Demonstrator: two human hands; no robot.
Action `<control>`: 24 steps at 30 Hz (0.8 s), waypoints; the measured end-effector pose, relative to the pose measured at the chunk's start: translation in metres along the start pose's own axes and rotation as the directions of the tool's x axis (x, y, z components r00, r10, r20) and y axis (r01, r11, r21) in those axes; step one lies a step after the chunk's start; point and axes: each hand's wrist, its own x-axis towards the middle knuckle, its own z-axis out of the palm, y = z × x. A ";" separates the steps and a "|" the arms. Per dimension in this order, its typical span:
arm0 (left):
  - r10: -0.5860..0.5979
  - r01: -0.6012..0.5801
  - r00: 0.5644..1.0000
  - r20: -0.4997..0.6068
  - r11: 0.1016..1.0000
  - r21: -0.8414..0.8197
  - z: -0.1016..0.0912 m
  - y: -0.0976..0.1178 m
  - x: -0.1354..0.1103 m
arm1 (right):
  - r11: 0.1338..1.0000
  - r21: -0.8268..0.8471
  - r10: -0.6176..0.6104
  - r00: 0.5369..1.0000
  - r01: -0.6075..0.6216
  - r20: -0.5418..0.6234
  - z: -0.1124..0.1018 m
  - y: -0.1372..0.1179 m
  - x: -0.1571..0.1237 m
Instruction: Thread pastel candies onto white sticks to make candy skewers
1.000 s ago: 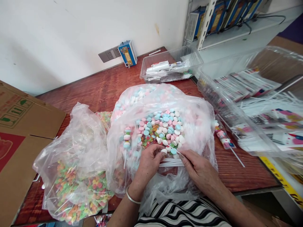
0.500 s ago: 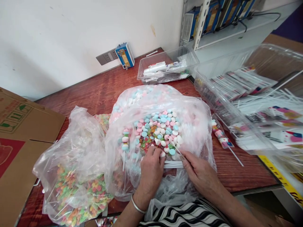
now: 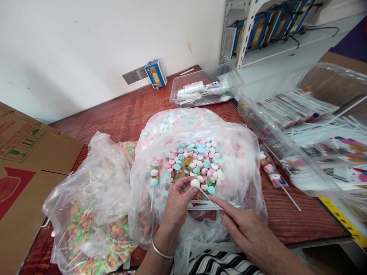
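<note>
Between thumb and fingers, my left hand (image 3: 178, 198) pinches a white candy (image 3: 195, 183). My right hand (image 3: 239, 219) grips a thin white stick (image 3: 207, 195), its tip at the candy; whether it has gone in, I cannot tell. Below the hands lie several more white sticks (image 3: 197, 206). Around and behind is an opened plastic bag (image 3: 237, 152) of pink, blue and white candies (image 3: 207, 156), with small ring gummies (image 3: 183, 170) among them. A stick threaded with stacked candies (image 3: 154, 173) rests on the bag left of my hands.
At left are a bag of colourful ring gummies (image 3: 94, 233) and a cardboard box (image 3: 31, 149). A wrapped candy stick (image 3: 272, 170) lies at right beside a large clear bin (image 3: 286, 139) of packets and sticks. Behind stand a clear tray (image 3: 206, 86) and a blue device (image 3: 155, 74).
My left hand has lifted a white candy from the pile and turned it toward the right hand. The stick's tip has come to the candy. The camera view has shifted slightly.
</note>
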 end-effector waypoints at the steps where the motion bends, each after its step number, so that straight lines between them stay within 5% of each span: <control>1: 0.010 -0.010 1.000 -0.001 1.000 0.001 0.000 0.000 0.000 | 1.000 -0.003 0.009 1.000 -0.009 0.001 0.000 0.000 0.000; 11: 0.102 -0.106 0.994 0.028 0.978 0.179 0.000 0.002 -0.003 | 0.994 0.036 0.097 0.993 -0.100 0.070 0.003 -0.002 0.002; 20: 0.284 -0.267 0.959 0.022 0.870 0.414 0.001 -0.019 -0.004 | 0.975 0.013 0.220 0.973 -0.221 0.067 0.009 -0.014 0.007; 24: 0.260 -0.230 0.965 -0.040 0.907 0.352 0.005 -0.017 -0.004 | 0.973 0.037 0.225 0.973 -0.227 0.061 0.011 -0.016 0.007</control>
